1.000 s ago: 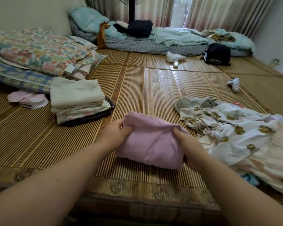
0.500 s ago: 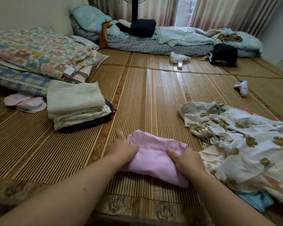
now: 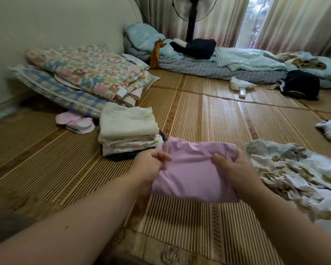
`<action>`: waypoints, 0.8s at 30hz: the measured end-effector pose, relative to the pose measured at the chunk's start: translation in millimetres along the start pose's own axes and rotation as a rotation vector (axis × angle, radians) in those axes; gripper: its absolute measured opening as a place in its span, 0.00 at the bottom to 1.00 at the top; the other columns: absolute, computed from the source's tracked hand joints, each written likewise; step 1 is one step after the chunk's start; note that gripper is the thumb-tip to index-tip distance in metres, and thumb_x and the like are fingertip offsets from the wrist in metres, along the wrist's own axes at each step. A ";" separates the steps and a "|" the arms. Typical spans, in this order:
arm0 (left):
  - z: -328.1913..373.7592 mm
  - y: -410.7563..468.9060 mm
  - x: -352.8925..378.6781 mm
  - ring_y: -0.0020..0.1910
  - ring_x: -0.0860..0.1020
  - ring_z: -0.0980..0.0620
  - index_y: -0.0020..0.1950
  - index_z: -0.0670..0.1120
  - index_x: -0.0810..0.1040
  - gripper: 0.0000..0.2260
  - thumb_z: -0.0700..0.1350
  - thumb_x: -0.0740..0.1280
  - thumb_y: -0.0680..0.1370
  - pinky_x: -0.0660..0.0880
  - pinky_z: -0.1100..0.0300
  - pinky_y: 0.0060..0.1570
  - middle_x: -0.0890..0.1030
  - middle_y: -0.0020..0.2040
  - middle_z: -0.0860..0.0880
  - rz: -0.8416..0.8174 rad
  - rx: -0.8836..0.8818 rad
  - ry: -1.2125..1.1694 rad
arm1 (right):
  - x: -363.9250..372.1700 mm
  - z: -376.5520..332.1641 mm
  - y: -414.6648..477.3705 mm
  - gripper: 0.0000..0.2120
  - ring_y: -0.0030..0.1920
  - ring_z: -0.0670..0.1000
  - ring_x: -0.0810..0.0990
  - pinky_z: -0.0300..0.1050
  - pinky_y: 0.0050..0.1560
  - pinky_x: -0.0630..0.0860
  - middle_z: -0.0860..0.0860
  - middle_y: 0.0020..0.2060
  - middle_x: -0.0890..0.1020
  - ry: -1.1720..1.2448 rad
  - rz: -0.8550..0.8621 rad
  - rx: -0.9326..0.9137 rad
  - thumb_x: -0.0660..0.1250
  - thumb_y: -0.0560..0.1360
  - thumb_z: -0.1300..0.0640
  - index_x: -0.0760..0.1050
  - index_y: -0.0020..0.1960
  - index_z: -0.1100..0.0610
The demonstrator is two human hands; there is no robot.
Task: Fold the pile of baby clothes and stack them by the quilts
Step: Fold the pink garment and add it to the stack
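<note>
A folded pink garment is held above the bamboo mat between both hands. My left hand grips its left edge and my right hand grips its right edge, thumbs on top. Just left of it sits the stack of folded baby clothes, cream on top. Behind that stack lie the folded quilts, floral over blue check. The unfolded pile, white with brown prints, spreads at the right, beside my right hand.
Pink round pads lie left of the stack. A white sock lies on the mat at the right. Bedding, dark clothes and a standing fan line the far wall by the curtains.
Both hands have lifted the pink garment off the mat and carried it left toward the folded stack. The view has swung left.
</note>
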State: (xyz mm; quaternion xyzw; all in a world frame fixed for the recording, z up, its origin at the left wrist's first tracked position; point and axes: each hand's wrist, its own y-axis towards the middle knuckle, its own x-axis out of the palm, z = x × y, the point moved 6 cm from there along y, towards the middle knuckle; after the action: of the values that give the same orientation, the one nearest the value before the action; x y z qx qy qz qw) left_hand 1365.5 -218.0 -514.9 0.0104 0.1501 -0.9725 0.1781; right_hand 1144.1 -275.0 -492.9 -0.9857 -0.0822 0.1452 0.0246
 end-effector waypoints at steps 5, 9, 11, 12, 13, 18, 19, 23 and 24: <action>87.9 38.6 -85.1 0.58 0.76 0.53 0.63 0.56 0.78 0.17 0.39 0.60 0.80 0.73 0.66 0.50 0.77 0.61 0.55 0.150 0.395 0.382 | 62.6 -92.5 70.4 0.14 0.47 0.50 0.83 0.46 0.42 0.80 0.50 0.48 0.83 0.045 -0.056 -0.188 0.71 0.74 0.51 0.74 0.58 0.52; 125.7 85.3 -140.9 0.71 0.67 0.46 0.74 0.51 0.68 0.25 0.41 0.61 0.76 0.62 0.63 0.63 0.68 0.74 0.46 0.302 0.419 0.656 | 129.8 -130.1 138.4 0.16 0.48 0.50 0.81 0.46 0.43 0.77 0.49 0.49 0.81 0.010 -0.095 -0.236 0.69 0.75 0.50 0.73 0.59 0.54; 121.6 107.4 -157.0 0.70 0.67 0.44 0.75 0.52 0.65 0.33 0.49 0.61 0.68 0.65 0.60 0.63 0.66 0.75 0.43 0.299 0.314 0.698 | 159.8 -128.8 166.3 0.17 0.49 0.50 0.78 0.44 0.40 0.72 0.49 0.51 0.79 -0.080 -0.092 -0.234 0.69 0.75 0.49 0.71 0.60 0.54; 114.1 118.2 -161.6 0.70 0.67 0.43 0.76 0.52 0.64 0.37 0.51 0.60 0.65 0.66 0.59 0.61 0.65 0.75 0.41 0.283 0.260 0.741 | 174.9 -122.9 180.0 0.19 0.51 0.52 0.77 0.44 0.41 0.71 0.50 0.53 0.78 -0.147 -0.101 -0.226 0.68 0.76 0.49 0.69 0.63 0.55; 103.3 128.4 -163.8 0.70 0.67 0.41 0.76 0.52 0.62 0.38 0.53 0.61 0.65 0.66 0.59 0.60 0.64 0.75 0.39 0.261 0.212 0.811 | 188.0 -114.8 190.3 0.23 0.53 0.54 0.76 0.46 0.45 0.71 0.53 0.56 0.77 -0.222 -0.107 -0.212 0.68 0.76 0.48 0.67 0.67 0.55; 42.9 173.7 -172.5 0.77 0.52 0.43 0.79 0.55 0.44 0.43 0.65 0.64 0.72 0.59 0.52 0.70 0.42 0.79 0.44 0.217 0.013 1.050 | 234.9 -73.7 209.7 0.31 0.53 0.59 0.78 0.49 0.44 0.73 0.57 0.62 0.74 -0.732 -0.142 -0.407 0.63 0.77 0.42 0.55 0.75 0.44; 34.5 178.9 -172.9 0.77 0.52 0.42 0.79 0.57 0.41 0.46 0.69 0.63 0.70 0.60 0.50 0.69 0.41 0.79 0.45 0.209 -0.018 1.061 | 242.0 -67.9 212.0 0.25 0.57 0.61 0.77 0.52 0.47 0.74 0.57 0.66 0.71 -0.853 -0.156 -0.452 0.60 0.78 0.40 0.59 0.73 0.42; 17.8 190.3 -167.3 0.72 0.60 0.39 0.77 0.59 0.38 0.49 0.72 0.61 0.65 0.66 0.49 0.63 0.50 0.78 0.41 0.181 -0.098 1.060 | 257.7 -47.8 223.2 0.21 0.77 0.63 0.48 0.65 0.57 0.74 0.48 0.76 0.56 -1.257 -0.346 -0.432 0.56 0.81 0.49 0.60 0.72 0.38; 19.6 190.1 -166.6 0.73 0.60 0.39 0.77 0.59 0.39 0.50 0.73 0.61 0.64 0.65 0.48 0.64 0.50 0.77 0.42 0.194 -0.101 1.062 | 257.7 -49.0 224.9 0.22 0.77 0.64 0.45 0.66 0.56 0.75 0.47 0.76 0.54 -1.276 -0.359 -0.431 0.56 0.81 0.50 0.58 0.73 0.38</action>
State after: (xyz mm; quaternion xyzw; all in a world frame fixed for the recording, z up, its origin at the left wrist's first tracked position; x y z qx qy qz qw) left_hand 1588.6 -336.1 -538.7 0.5058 0.2643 -0.8041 0.1667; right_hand 1436.5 -454.2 -535.1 -0.6618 -0.2692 0.6701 -0.2013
